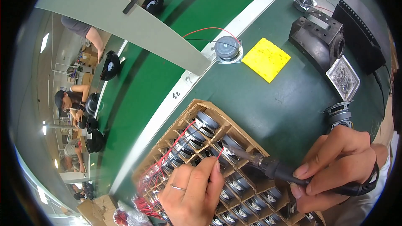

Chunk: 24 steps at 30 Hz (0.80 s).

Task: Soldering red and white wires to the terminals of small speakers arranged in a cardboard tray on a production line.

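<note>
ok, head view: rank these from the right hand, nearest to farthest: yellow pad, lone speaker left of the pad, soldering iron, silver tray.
1. Soldering iron: gripped in the right hand.
2. Silver tray: beyond the hand, right side of the bench.
3. Yellow pad: farther out, to the left of the tray.
4. Lone speaker: just left of the pad.

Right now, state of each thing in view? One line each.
Left hand: closed, pinching red wire
Right hand: closed on soldering iron
Soldering iron: tip at carton speaker; heat can't be told
Carton: open, partitioned, holding speakers
Yellow sponge: lying flat
Loose speaker beside green belt: magnet up
Metal dish: holding gray bits
</note>
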Tool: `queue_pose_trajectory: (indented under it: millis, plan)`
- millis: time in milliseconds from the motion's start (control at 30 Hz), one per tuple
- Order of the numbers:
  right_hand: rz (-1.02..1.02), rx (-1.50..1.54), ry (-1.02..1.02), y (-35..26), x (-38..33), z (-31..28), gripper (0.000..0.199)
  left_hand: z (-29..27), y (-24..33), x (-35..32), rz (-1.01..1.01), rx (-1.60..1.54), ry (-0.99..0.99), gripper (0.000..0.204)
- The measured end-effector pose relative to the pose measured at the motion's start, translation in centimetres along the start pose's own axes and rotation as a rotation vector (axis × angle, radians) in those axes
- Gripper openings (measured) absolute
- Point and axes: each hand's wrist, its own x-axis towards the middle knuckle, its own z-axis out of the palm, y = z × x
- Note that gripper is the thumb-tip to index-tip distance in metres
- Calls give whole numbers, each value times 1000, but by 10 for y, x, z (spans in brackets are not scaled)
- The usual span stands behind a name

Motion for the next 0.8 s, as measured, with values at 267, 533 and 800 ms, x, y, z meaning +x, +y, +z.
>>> queue_pose_trajectory:
  millis: [267, 533, 800]
  plan:
    - [46, -15, 16, -5, 3, 2, 29, -3, 0, 2, -5, 5, -2, 17]
    - [-42, -26, 30, -3, 2, -2, 28, -3, 0, 1, -7, -24, 5, 16]
    - [8, -32, 51, -5, 1, 3, 27, -3, 0, 0, -11, -11, -15, 17]
